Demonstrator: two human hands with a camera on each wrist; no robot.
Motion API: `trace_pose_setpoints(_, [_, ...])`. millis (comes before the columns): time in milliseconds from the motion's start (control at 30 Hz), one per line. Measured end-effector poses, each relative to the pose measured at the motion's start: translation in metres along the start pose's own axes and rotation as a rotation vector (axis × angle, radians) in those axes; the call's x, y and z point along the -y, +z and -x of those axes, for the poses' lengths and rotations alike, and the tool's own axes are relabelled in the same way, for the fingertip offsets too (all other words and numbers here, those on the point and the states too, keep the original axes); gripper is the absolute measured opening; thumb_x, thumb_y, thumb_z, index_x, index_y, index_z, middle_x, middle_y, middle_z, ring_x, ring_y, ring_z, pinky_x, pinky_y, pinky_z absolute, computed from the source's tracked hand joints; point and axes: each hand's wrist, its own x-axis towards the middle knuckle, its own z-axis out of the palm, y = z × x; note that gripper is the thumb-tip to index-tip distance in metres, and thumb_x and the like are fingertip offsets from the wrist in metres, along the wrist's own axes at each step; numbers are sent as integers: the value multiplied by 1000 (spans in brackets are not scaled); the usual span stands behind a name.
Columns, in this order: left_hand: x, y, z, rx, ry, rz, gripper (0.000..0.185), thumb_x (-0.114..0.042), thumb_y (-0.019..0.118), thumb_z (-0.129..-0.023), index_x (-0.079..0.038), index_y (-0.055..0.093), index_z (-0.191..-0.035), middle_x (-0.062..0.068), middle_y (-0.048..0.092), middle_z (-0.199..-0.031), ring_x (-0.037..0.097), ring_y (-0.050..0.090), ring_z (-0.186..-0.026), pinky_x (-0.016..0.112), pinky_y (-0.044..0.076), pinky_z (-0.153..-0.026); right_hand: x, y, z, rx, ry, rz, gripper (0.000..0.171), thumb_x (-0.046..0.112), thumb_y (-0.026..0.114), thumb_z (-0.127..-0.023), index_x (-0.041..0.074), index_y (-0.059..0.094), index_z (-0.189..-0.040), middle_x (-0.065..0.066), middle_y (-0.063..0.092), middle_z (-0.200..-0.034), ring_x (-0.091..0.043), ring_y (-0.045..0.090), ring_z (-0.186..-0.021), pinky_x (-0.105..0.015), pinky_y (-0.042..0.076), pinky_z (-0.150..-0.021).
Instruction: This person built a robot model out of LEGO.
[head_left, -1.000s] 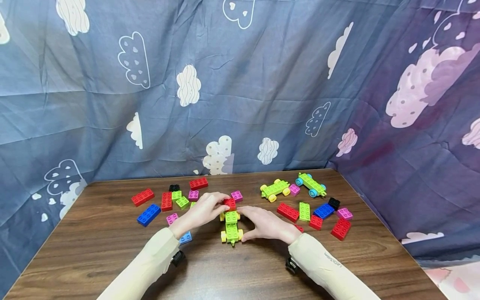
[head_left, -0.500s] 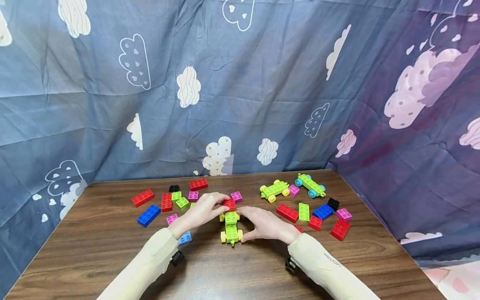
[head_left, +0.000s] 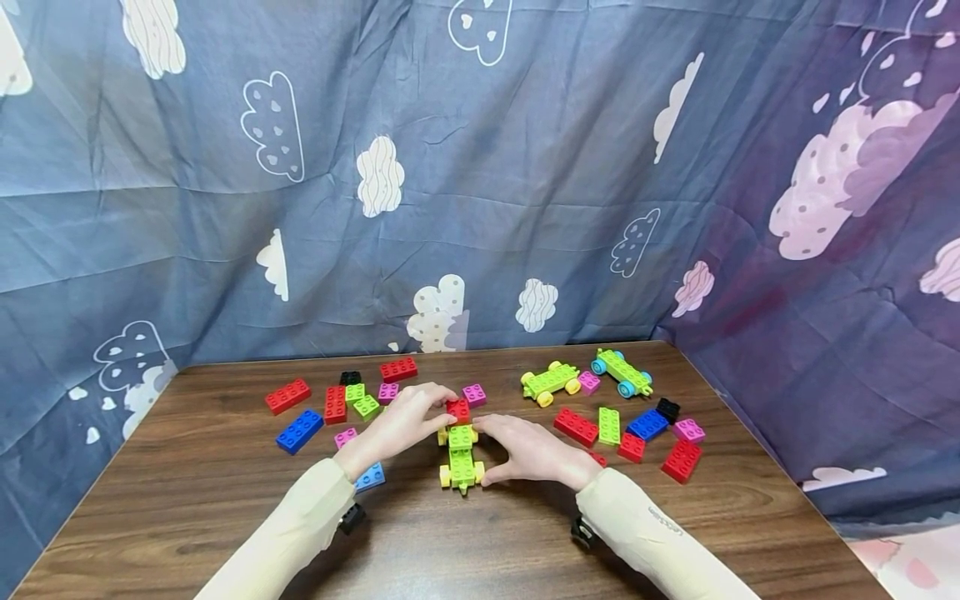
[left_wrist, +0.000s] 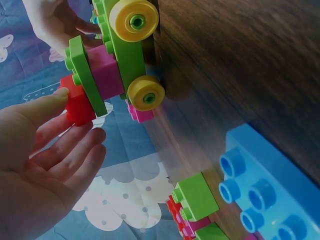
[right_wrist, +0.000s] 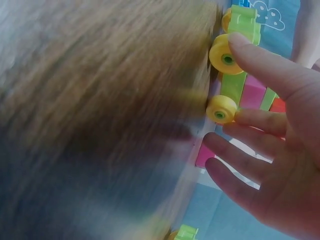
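Note:
A lime toy-car base with yellow wheels stands on the table between my hands. The left wrist view shows a pink brick on it, then a lime brick, with a red brick on top at the far end. My left hand pinches that red brick between thumb and fingers. Beside the car's right side is my right hand, fingers spread and fairly straight. Its thumb lies against the near wheel, and its index fingertip is at the far wheel.
Loose red, blue, pink, lime and black bricks lie on both sides, including a blue brick at left and a light blue brick by my left wrist. A yellow-wheeled base and a blue-wheeled base stand at back right.

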Motion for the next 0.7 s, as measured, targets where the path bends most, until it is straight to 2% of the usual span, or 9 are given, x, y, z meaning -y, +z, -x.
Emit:
trace_pose_setpoints(367, [2, -4, 1, -4, 3, -15, 25, -16, 70, -92, -4, 70, -114, 10, 72, -111, 22, 69, -101, 37, 58, -89, -7, -11, 1, -22, -23, -39, 72, 45, 81, -79, 7, 57, -136, -9, 60, -138, -26, 56, -130, -47, 47, -108])
trace_pose_setpoints(700, [6, -8, 3, -12, -51, -76, 29, -21, 74, -89, -10, 71, -115, 6, 72, -112, 19, 68, -104, 36, 57, -92, -42, -45, 6, -79, 79, 1, 61, 37, 75, -87, 1, 58, -133, -16, 60, -137, -33, 57, -128, -49, 46, -107])
